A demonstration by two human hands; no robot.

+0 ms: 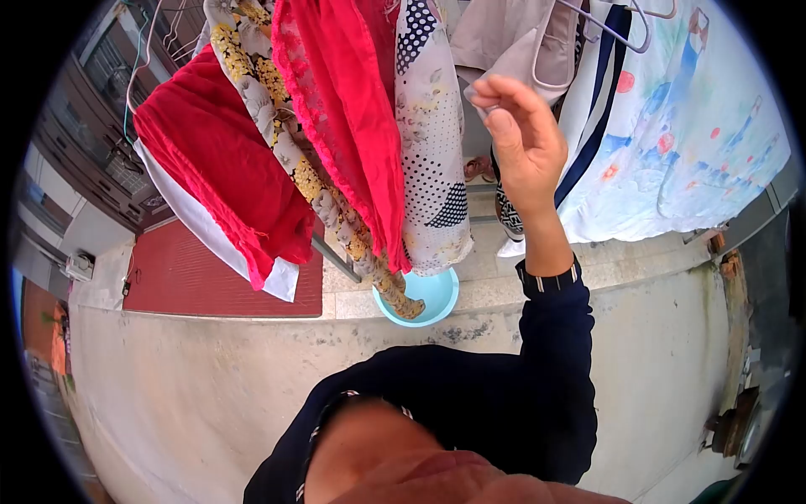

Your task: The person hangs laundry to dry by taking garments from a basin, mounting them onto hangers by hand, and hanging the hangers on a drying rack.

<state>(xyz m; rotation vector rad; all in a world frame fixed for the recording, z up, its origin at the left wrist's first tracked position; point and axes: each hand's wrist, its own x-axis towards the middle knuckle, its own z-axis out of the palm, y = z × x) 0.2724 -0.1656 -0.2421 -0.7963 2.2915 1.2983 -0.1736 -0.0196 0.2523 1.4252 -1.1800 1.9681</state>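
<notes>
My right hand (529, 155) is raised at the upper centre-right, fingers curled and thumb bent toward them, closed on the lower edge of a hanging beige garment (508, 42). The fingertips are slightly blurred. Left of the hand hangs a white cloth with black dots (432, 160), beside a bright red cloth (361, 109) with a lace edge. To the right is a pale blue-and-white printed sheet (672, 143), behind a dark blue band (600, 134). My left hand is not in view.
A light blue basin (449, 294) stands on the ground below a yellow floral cloth (336, 214). More red cloth (218, 151) hangs at the left above a red mat (201, 281). A purple hanger (630, 38) is at the top right. Dark doors (88, 143) stand behind.
</notes>
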